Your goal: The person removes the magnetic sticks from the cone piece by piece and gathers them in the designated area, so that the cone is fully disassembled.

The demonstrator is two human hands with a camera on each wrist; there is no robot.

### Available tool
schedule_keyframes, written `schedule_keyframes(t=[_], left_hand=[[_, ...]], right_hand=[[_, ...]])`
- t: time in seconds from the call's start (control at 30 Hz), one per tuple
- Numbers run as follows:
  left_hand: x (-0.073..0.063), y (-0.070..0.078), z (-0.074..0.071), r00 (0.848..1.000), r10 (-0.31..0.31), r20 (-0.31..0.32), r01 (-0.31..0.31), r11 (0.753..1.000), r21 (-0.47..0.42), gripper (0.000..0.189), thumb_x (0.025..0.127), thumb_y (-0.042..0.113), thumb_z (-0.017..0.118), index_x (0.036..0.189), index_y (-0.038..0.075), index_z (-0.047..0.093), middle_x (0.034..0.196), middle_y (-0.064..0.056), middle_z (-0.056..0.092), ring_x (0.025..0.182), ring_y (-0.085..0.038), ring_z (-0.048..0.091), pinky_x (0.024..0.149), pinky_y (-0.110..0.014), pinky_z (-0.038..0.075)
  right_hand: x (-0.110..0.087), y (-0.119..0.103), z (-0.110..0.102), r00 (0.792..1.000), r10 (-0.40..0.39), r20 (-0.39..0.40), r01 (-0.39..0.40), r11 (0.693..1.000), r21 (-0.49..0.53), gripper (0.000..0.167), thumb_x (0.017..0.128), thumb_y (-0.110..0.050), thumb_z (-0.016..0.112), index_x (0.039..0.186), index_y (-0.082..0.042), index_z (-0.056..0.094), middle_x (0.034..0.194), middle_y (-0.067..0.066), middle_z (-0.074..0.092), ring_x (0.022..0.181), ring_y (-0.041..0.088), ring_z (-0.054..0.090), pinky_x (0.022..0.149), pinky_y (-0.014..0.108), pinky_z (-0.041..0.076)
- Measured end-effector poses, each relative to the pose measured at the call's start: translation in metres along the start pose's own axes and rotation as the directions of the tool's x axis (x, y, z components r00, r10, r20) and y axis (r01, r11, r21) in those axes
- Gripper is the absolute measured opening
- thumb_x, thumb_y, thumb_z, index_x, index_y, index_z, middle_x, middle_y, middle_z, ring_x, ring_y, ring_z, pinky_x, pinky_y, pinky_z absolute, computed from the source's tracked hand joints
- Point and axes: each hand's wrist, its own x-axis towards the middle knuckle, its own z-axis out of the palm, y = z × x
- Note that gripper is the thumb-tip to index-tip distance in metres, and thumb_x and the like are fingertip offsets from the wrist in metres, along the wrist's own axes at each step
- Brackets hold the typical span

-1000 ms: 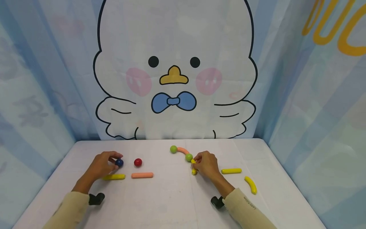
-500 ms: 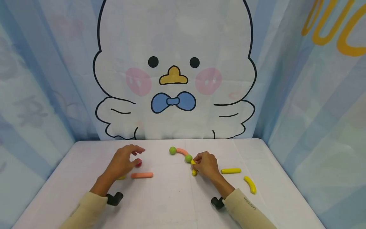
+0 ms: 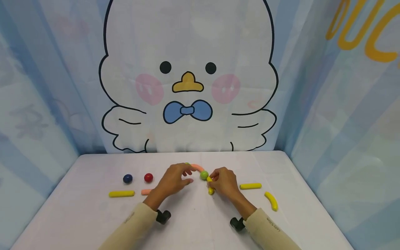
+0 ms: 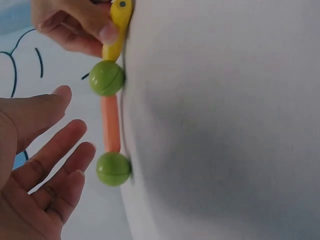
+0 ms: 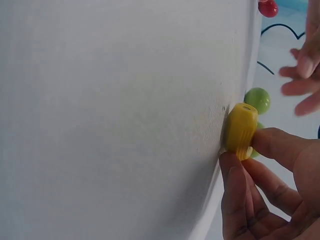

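Note:
A chain of toy building pieces lies on the table: a green ball (image 4: 113, 169), a curved orange rod (image 3: 197, 167), a second green ball (image 3: 204, 175) and a yellow rod (image 5: 241, 131). My right hand (image 3: 225, 181) pinches the yellow rod between thumb and fingers, its upper end against the nearer green ball. My left hand (image 3: 173, 178) hovers beside the orange rod, thumb and fingers spread with nothing between them. In the head view its fingers partly cover the far green ball.
At left lie a blue ball (image 3: 127, 178), a red ball (image 3: 148, 177), a straight yellow rod (image 3: 122, 193) and an orange rod (image 3: 146, 192) partly behind my left wrist. Rightward are another straight yellow rod (image 3: 250, 186) and a curved yellow one (image 3: 271, 201). A printed curtain (image 3: 187, 132) hangs behind the table.
My left hand has left the blue ball and moved right, past the red ball, to the chain. My right hand keeps its pinch on the yellow rod in nearly the same place.

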Motion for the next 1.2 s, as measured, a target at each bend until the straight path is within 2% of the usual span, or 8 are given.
schedule_keyframes(t=[0.1, 0.2, 0.3, 0.43, 0.67, 0.93, 1.2], left_hand=[[0.009, 0.002, 0.016, 1.000, 0.016, 0.019, -0.017, 1.000, 0.020, 0.035, 0.091, 0.014, 0.085, 0.124, 0.014, 0.075, 0.109, -0.006, 0.077, 0.098, -0.023, 0.068, 0.087, -0.039, 0.059], [0.018, 0.002, 0.027, 0.999, 0.049, 0.012, -0.050, 0.997, 0.051, 0.034, 0.090, 0.013, 0.086, 0.122, 0.013, 0.076, 0.107, -0.006, 0.078, 0.098, -0.024, 0.069, 0.087, -0.041, 0.058], [0.024, 0.001, 0.035, 0.996, 0.087, -0.006, -0.086, 0.992, 0.088, 0.033, 0.088, 0.013, 0.088, 0.119, 0.012, 0.077, 0.104, -0.006, 0.078, 0.097, -0.025, 0.069, 0.088, -0.044, 0.057], [0.029, 0.000, 0.042, 0.994, 0.105, -0.018, -0.102, 0.986, 0.135, 0.033, 0.086, 0.017, 0.089, 0.117, 0.013, 0.079, 0.100, -0.005, 0.077, 0.095, -0.023, 0.068, 0.088, -0.044, 0.056], [0.032, 0.001, 0.044, 0.996, 0.093, -0.015, -0.090, 0.986, 0.141, 0.029, 0.088, 0.017, 0.088, 0.115, 0.014, 0.081, 0.100, -0.004, 0.077, 0.094, -0.020, 0.070, 0.084, -0.041, 0.058], [0.031, 0.003, 0.045, 0.997, 0.079, -0.011, -0.076, 0.986, 0.149, 0.027, 0.089, 0.019, 0.087, 0.115, 0.015, 0.081, 0.099, -0.004, 0.076, 0.093, -0.019, 0.068, 0.084, -0.041, 0.058], [0.030, 0.005, 0.045, 0.998, 0.055, 0.005, -0.055, 0.989, 0.139, 0.027, 0.090, 0.019, 0.086, 0.116, 0.015, 0.081, 0.102, -0.004, 0.076, 0.096, -0.019, 0.067, 0.087, -0.042, 0.057]], right_hand=[[-0.001, 0.000, 0.000, 1.000, -0.007, 0.010, 0.007, 1.000, -0.002, 0.020, 0.082, -0.016, 0.093, 0.096, -0.010, 0.080, 0.079, 0.000, 0.068, 0.073, 0.015, 0.061, 0.065, 0.027, 0.051], [-0.002, 0.001, 0.001, 1.000, -0.014, 0.011, 0.014, 1.000, -0.005, 0.020, 0.082, -0.017, 0.093, 0.096, -0.011, 0.080, 0.079, -0.001, 0.069, 0.073, 0.015, 0.061, 0.066, 0.027, 0.051], [-0.004, 0.000, 0.001, 1.000, -0.023, 0.012, 0.023, 1.000, -0.004, 0.020, 0.081, -0.017, 0.093, 0.094, -0.011, 0.080, 0.077, -0.001, 0.068, 0.073, 0.015, 0.061, 0.067, 0.027, 0.050], [-0.006, 0.000, 0.001, 0.999, -0.038, 0.016, 0.038, 0.999, -0.001, 0.019, 0.081, -0.017, 0.094, 0.093, -0.012, 0.080, 0.076, -0.002, 0.068, 0.073, 0.015, 0.060, 0.068, 0.028, 0.048], [-0.009, -0.001, -0.001, 0.998, -0.056, 0.007, 0.057, 0.998, -0.023, 0.019, 0.080, -0.017, 0.094, 0.091, -0.012, 0.080, 0.075, -0.003, 0.068, 0.073, 0.014, 0.060, 0.071, 0.030, 0.048], [-0.017, -0.003, -0.006, 0.999, -0.029, 0.029, 0.031, 0.998, -0.053, 0.018, 0.082, -0.017, 0.093, 0.093, -0.015, 0.079, 0.078, -0.003, 0.068, 0.074, 0.014, 0.060, 0.068, 0.029, 0.048], [-0.032, 0.006, -0.029, 1.000, -0.024, -0.017, 0.023, 0.998, -0.061, 0.017, 0.082, -0.016, 0.092, 0.094, -0.018, 0.080, 0.079, -0.005, 0.070, 0.078, 0.015, 0.060, 0.072, 0.031, 0.045]])
